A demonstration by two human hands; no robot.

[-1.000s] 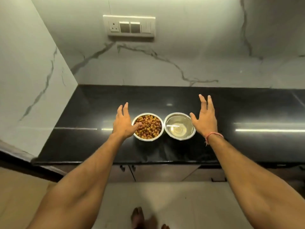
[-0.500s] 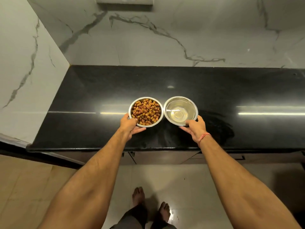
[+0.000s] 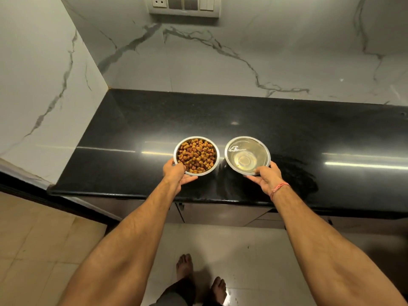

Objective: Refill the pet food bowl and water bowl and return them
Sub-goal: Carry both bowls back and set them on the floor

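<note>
Food bowl point(image 3: 196, 155): steel, full of brown kibble, near the worktop point(image 3: 309, 133) front edge; left hand point(image 3: 176, 173) closed on its near rim. Water bowl point(image 3: 247, 154): steel, holding water, just beside it; right hand point(image 3: 266, 177) grips its near rim.

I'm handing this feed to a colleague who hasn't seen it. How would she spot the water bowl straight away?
Find the black countertop under the marble wall. Near its front edge two round steel bowls sit side by side, each gripped by one of the hands. The water bowl is the one held by the right hand with the red wrist thread; it holds clear liquid, while the food bowl is full of brown kibble.
</note>
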